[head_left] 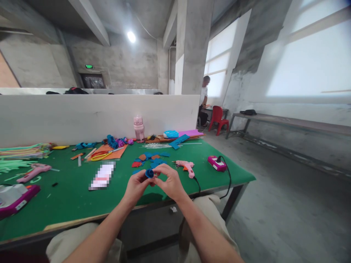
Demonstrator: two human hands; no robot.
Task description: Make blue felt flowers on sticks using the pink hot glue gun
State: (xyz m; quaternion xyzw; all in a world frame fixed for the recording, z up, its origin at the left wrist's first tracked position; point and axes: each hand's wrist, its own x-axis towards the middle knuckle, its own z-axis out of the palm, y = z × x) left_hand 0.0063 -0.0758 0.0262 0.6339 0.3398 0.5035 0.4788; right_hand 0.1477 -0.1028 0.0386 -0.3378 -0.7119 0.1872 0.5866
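Observation:
A small dark blue rolled flower (149, 173) is held up over the near edge of the green table. My left hand (136, 183) grips it from the left, fingers closed around its base. From the other side my right hand (169, 181) pinches at its right edge with thumb and forefinger. Just beyond my hands lie loose blue cut pieces (157, 160), with a few brown ones and a red piece (136, 164) among them. A pink glue gun (186, 167) rests to the right of my right hand, its dark cord running over the table's front edge.
A magenta power strip (216, 163) with a plugged-in cord sits at the right. Leftward are yellow-handled pliers (102, 156), another pink glue gun (34, 172) and bundled coloured stems (24, 151). A pink bottle (139, 129) stands by the white partition (95, 117). Another person (203, 95) stands far back.

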